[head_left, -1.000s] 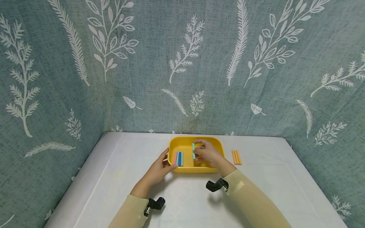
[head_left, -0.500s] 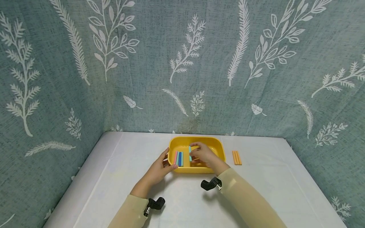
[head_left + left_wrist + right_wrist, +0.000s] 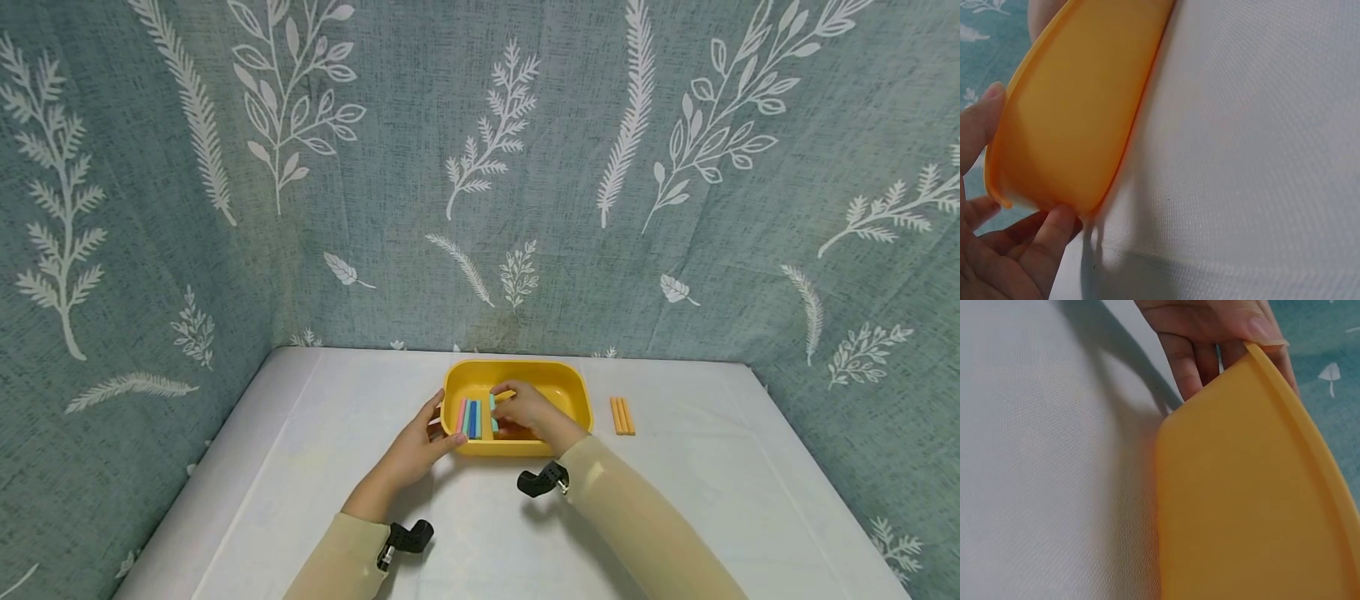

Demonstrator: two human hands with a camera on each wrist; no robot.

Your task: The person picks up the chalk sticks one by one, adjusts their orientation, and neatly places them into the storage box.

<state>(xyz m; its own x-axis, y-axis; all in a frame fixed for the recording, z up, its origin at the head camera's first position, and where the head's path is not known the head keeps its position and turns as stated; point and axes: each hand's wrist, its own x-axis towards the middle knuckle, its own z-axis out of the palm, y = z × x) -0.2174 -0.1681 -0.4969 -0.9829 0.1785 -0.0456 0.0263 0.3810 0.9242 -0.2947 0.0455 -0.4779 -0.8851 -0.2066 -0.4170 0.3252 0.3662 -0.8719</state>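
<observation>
**Pale green stick pinched over the yellow tray**

My right hand (image 3: 525, 410) pinches a pale green stick (image 3: 492, 402) in the yellow tray (image 3: 517, 447), just to the 3 o'clock side of the four sticks lined up there. Taking the patterned cloth (image 3: 390, 275) as 12 o'clock, the stick's long axis runs from 12 to 6, its far end tipped very slightly toward 11. The tray stretches lengthwise from 9 to 3.

The stick is thin, straight and plain. Beside it lie a pink stick (image 3: 461, 416), two more greenish ones and a blue stick (image 3: 473, 420), nearly parallel to it. The tray is glossy, with rounded corners. My left hand (image 3: 417, 446) grasps its 9 o'clock end, the thumb over the rim. Three orange sticks (image 3: 622, 415) lie on the white table (image 3: 480, 525), near the tray's 3 o'clock end.

My fingers cover the middle of the pinched stick, and I can't tell whether its lower end touches the tray floor. Both wrist views see the tray's outside wall, which hides the sticks; my right hand's grip is hidden in its own wrist view.
</observation>
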